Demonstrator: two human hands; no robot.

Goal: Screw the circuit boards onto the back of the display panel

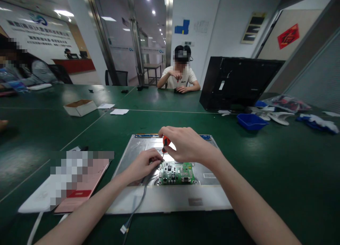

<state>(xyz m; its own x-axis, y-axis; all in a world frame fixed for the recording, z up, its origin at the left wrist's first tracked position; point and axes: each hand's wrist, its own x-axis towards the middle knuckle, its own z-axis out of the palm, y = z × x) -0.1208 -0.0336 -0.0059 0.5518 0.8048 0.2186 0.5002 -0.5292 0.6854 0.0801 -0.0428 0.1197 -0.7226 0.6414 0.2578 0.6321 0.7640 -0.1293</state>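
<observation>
A flat silver display panel (pixel 186 199) lies on the table in front of me, with a green circuit board (pixel 177 172) on its back. My right hand (pixel 186 144) is closed around the red-and-black handle of a screwdriver (pixel 166 142). The screwdriver stands nearly upright, its shaft reaching down to the board's upper left corner. There, the fingertips of my left hand (pixel 148 163) are pinched together beside the shaft; what they hold, if anything, is hidden. A grey cable (pixel 143 195) runs from near the board's left side toward me, ending in a white connector (pixel 123 229).
A black monitor (pixel 241 83) stands at the back right, near a blue tray (pixel 251 121) and gloves (pixel 317 122). An open white box (pixel 80 107) sits back left. Left of the panel lie papers (pixel 79 199). Across the table (pixel 276 174) sits a person (pixel 180 73); others are at left.
</observation>
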